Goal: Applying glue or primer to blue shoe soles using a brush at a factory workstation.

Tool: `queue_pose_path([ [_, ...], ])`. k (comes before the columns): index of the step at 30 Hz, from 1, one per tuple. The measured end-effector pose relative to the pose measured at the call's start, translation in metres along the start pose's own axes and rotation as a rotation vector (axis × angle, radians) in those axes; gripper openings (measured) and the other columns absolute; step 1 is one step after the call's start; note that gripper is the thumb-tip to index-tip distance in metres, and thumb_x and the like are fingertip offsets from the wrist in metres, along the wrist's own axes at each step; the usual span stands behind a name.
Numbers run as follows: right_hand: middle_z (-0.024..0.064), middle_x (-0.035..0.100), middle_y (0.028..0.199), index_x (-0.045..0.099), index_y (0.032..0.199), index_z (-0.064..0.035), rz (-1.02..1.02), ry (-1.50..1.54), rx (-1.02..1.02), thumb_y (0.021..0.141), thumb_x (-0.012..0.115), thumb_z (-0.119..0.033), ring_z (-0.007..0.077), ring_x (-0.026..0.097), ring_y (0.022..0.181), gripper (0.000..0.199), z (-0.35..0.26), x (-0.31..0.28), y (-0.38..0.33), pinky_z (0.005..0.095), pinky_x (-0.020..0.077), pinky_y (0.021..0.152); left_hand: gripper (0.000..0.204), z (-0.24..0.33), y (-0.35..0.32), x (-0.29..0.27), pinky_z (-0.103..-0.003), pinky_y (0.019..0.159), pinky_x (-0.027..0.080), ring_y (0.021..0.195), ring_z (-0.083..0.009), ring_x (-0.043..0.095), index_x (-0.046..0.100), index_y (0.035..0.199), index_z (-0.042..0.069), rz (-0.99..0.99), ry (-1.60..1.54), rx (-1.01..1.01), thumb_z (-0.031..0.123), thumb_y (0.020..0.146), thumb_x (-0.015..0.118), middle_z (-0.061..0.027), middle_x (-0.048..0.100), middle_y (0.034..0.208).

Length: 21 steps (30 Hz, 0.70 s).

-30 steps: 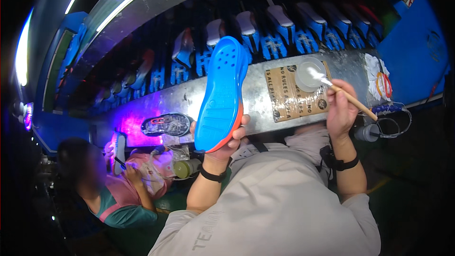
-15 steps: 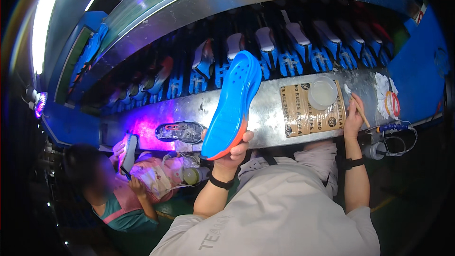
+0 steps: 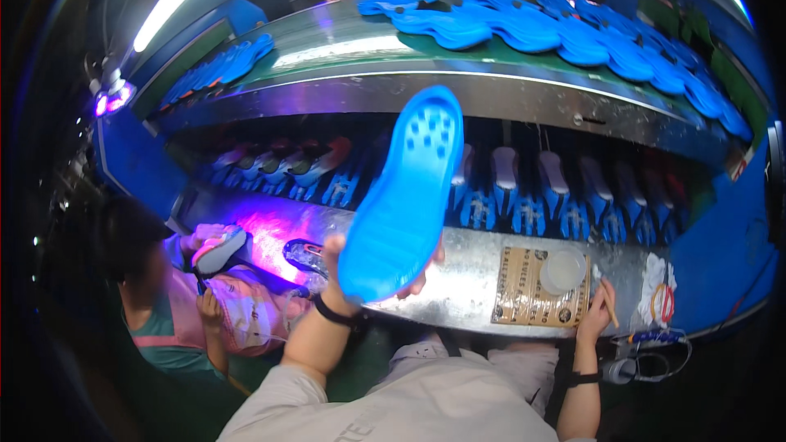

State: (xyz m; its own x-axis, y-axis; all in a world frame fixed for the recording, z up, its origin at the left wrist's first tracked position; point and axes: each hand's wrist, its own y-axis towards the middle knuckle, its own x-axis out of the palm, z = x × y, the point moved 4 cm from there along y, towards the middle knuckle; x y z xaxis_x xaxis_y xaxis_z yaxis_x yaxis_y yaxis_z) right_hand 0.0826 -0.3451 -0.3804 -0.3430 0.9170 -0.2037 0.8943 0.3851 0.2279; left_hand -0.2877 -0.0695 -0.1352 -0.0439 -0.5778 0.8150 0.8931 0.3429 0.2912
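Note:
A blue shoe sole (image 3: 401, 205), its inner face toward me and holes at the heel end, stands upright in front of me. My left hand (image 3: 334, 270) grips its lower end, thumb at the left edge and fingertips showing at the right. My right hand (image 3: 596, 317) is closed on a thin wooden-handled brush (image 3: 611, 306), whose white tip lies close to a round translucent tub (image 3: 563, 270). The tub, with whitish contents, sits on a piece of printed cardboard (image 3: 514, 311) on the metal bench (image 3: 458, 278).
Several blue soles (image 3: 524, 26) lie on the green conveyor belt (image 3: 319, 29) above. Shoes on blue racks (image 3: 528, 213) line the space beneath. At left, a co-worker (image 3: 184, 319) holds a shoe (image 3: 219, 252). White cloth (image 3: 652, 286) and tubing (image 3: 684, 348) are at right.
My view has tilted up, showing more of the conveyor. The sole has turned its inner face more toward me, and its orange edge is hidden. Both hands keep their hold.

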Motion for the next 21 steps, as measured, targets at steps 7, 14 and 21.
queue_pose_path([
  [7, 0.0115, 0.060, 0.123, 0.058, 0.125, 0.0032, -0.034, 0.005, 0.011, 0.103, 0.049, -0.014, 0.0197, 0.056, 0.110, 0.029, -0.005, 0.008, 0.005, 0.0319, 0.0432, 0.096, 0.079, 0.222, 0.135, -0.002, -0.046, 0.103, 0.051, 0.130, -0.0520, 0.043, 0.005, 0.154, -0.005, 0.012, 0.314, 0.481, 0.037, 0.103, 0.047, -0.0381, 0.019, 0.151],
  [14, 0.0032, 0.061, 0.115, 0.059, 0.126, -0.0013, 0.096, 0.041, -0.058, 0.104, 0.050, -0.017, 0.0084, 0.049, 0.084, 0.029, 0.006, 0.004, 0.003, 0.0223, 0.0402, 0.071, 0.069, 0.311, 0.135, -0.069, -0.050, 0.102, 0.050, 0.124, -0.0465, 0.050, 0.010, 0.148, -0.012, 0.692, 0.444, 0.533, 0.022, 0.103, 0.049, -0.0371, 0.030, 0.146],
  [21, 0.0017, 0.059, 0.108, 0.059, 0.126, -0.0009, 0.082, 0.022, -0.030, 0.104, 0.051, -0.017, 0.0080, 0.048, 0.085, 0.029, -0.003, 0.004, -0.003, 0.0223, 0.0409, 0.074, 0.051, 0.450, 0.018, -0.099, -0.043, 0.059, 0.062, 0.057, -0.0266, 0.066, 0.043, 0.121, -0.001, 1.790, 1.599, 0.721, 0.023, 0.081, 0.063, -0.0206, 0.064, 0.084],
])
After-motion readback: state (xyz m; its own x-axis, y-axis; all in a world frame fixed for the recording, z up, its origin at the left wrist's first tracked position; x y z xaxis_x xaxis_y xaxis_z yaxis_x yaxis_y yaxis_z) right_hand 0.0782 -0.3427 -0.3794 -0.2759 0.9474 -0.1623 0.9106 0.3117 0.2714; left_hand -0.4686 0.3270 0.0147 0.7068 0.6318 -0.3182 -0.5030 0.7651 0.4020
